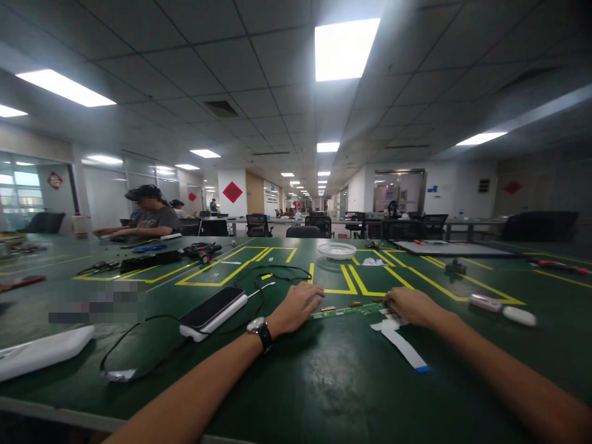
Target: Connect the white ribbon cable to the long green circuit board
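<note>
A long, narrow green circuit board (345,312) lies crosswise between my hands, low over the green table. My left hand (298,306), with a watch (259,330) on its wrist, is at the board's left end, fingers bent over it; its thumb is hidden. At the right end, my right hand (409,305) pinches the board near a white ribbon cable (404,348). The cable hangs toward me and ends in a blue tip. My right fingertips are partly hidden, so their exact grip on board or cable does not show.
Left of my hands, a black phone (217,306) rests on a white block with black cords around it. A white device (46,351) lies at the far left. Beyond are a white basket (337,250) and yellow tape lines. A white-and-pink object (502,308) lies right. Another person (155,216) sits across.
</note>
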`<state>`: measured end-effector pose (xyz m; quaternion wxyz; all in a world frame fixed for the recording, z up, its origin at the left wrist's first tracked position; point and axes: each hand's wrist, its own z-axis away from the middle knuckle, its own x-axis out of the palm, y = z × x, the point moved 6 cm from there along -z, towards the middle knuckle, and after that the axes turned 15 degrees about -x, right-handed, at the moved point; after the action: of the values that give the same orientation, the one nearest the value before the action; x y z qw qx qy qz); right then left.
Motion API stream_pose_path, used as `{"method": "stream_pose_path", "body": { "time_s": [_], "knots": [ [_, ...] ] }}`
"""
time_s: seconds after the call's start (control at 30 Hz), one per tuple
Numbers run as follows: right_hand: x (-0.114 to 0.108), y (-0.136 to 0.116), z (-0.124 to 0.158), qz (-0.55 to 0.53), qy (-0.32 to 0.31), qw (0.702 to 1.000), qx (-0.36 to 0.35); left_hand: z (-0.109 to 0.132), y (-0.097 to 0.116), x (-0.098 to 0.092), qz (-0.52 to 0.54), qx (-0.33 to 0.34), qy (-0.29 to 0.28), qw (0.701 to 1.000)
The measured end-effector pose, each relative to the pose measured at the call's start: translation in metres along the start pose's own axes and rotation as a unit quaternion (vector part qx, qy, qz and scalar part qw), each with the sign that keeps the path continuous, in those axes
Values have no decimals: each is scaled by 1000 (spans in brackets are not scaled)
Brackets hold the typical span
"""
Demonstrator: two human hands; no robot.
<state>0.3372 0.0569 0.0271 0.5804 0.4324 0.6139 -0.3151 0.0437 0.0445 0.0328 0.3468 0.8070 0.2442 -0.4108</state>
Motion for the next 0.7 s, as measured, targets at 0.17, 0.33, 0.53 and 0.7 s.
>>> {"method": "stream_pose_path", "body": {
  "time_s": [0.17,0.33,0.53,0.7],
  "knots": [
    [-6,-25,-1,13,41,998,40,3,-1,3,-26,18,-6,999],
    [8,-54,-2,71,35,995,60,6,4,10,-60,36,-28,997],
    [12,-59,3,54,41,997,47,7,5,11,-79,42,-32,995],
    [16,-61,5,2,35,999,34,7,4,11,-91,39,-41,994]
  ]
}}
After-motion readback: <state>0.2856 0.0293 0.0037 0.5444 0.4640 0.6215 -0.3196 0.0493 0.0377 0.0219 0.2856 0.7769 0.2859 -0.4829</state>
